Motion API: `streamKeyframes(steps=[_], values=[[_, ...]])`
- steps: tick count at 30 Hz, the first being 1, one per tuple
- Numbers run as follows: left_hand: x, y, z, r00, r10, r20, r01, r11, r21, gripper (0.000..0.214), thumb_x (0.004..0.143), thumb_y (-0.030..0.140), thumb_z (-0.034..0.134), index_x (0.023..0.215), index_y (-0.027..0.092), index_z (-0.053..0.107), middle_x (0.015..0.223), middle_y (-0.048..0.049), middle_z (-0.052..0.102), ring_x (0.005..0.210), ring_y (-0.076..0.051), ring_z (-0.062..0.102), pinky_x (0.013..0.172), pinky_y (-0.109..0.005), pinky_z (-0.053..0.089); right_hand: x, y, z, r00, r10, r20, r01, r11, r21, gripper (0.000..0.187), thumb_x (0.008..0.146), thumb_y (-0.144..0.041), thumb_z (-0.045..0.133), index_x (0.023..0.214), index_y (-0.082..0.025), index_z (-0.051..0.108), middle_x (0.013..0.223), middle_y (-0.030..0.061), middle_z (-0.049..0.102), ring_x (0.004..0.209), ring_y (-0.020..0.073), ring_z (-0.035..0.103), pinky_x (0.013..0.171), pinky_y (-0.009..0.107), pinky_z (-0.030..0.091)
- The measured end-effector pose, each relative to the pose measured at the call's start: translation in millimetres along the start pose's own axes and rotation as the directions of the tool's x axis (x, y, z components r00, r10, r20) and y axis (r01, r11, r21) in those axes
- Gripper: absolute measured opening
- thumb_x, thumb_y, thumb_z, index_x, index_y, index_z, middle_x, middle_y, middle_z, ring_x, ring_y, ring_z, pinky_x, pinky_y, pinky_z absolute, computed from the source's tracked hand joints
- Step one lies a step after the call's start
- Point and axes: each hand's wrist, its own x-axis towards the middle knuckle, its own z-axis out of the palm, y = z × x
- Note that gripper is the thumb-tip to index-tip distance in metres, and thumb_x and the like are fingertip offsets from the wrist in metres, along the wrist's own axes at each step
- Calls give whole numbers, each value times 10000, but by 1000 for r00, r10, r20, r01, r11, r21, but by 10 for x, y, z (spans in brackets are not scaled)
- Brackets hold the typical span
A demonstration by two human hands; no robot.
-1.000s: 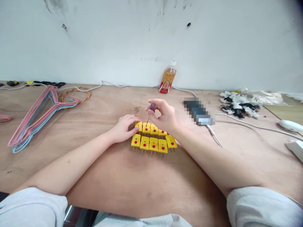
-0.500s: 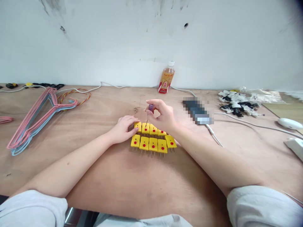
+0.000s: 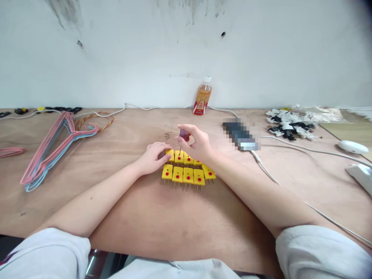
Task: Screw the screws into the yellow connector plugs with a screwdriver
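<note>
Two rows of yellow plugs (image 3: 188,176), each with a red dot and metal pins towards me, lie on the wooden table. My left hand (image 3: 154,157) grips the leftmost yellow plug (image 3: 170,155) of the back row, thumb at its near side and fingers over its far side. A small screwdriver (image 3: 182,134) with a purple handle is pinched upright between the thumb and fingers of my right hand (image 3: 197,141). Its tip meets the hole of the second back-row plug (image 3: 179,158). My right hand and wrist partly cover the row's right end. A little pile of screws (image 3: 167,135) lies just beyond.
Pink and blue hangers (image 3: 58,147) lie at left beside a twisted red-yellow wire (image 3: 109,124). A drink bottle (image 3: 202,97) stands against the wall. Right of my hands are a phone (image 3: 240,133) with a white cable, black-and-white parts (image 3: 290,126) and a white mouse (image 3: 352,147).
The head view has shifted slightly. My right hand and the screwdriver handle have turned a little, with the tip still on the same plug. My left hand keeps its hold.
</note>
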Motion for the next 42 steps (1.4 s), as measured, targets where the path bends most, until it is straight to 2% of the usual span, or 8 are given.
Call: streamKeyframes(steps=[6,13,16,21,26,29,36,42], values=[[32,91,38,997,76,-1,-76,997,19,401,1010,432,555,1355,255,656,1426,-101,662,1407,-321,535,1187,-554,398,-50,41,51,996,68,-50,-70,997,-40,253,968,-391,681,1142,-216,626,739,-30,654,608,113,575,626,251,514],[183,112,164,998,22,-53,-29,990,-135,364,967,467,605,1204,224,735,1292,-105,740,1239,-307,671,1103,-503,518,-140,-47,97,994,95,-58,-85,985,153,329,1081,-333,448,1378,-236,552,1196,117,745,997,177,752,873,358,632],[212,71,178,999,15,-33,-20,988,-150,343,932,455,655,1178,240,761,1254,-87,763,1211,-303,688,1087,-501,535,-185,-89,148,978,176,-110,-152,968,199,276,1076,-317,482,1328,-243,569,1146,95,740,963,166,757,857,345,639],[199,39,184,994,87,-61,-96,981,-166,300,930,442,668,1131,259,794,1221,-69,785,1239,-293,676,1125,-507,513,-181,-102,161,973,90,-211,-85,996,34,133,1007,-316,655,1117,-242,644,974,36,665,758,136,671,725,303,609],[179,1,181,989,135,-58,-143,973,-179,310,902,442,718,1145,265,793,1262,-79,768,1286,-307,646,1143,-530,497,-187,-103,164,983,-4,-183,20,996,83,222,1071,-296,515,1265,-256,614,1084,77,691,914,165,718,808,337,631],[177,-27,175,988,144,-50,-151,967,-206,312,905,428,716,1161,265,789,1273,-88,762,1286,-311,646,1137,-536,500,-209,-115,165,991,76,-110,-53,979,195,298,1101,-312,420,1362,-262,554,1217,100,701,1004,166,745,864,356,648],[182,-21,153,992,121,-19,-123,965,-231,317,906,447,732,1164,273,789,1263,-73,769,1294,-306,639,1154,-526,485,-184,-110,67,989,14,-147,-7,999,50,164,1022,-253,614,1182,-249,648,953,20,634,782,127,688,702,285,619],[171,16,138,995,103,14,-97,973,-209,348,930,432,701,1237,278,752,1347,-74,725,1300,-299,631,1152,-522,484,-242,-112,97,996,46,-74,-38,994,99,276,1083,-353,481,1332,-291,584,1143,82,665,958,173,708,830,367,648]])
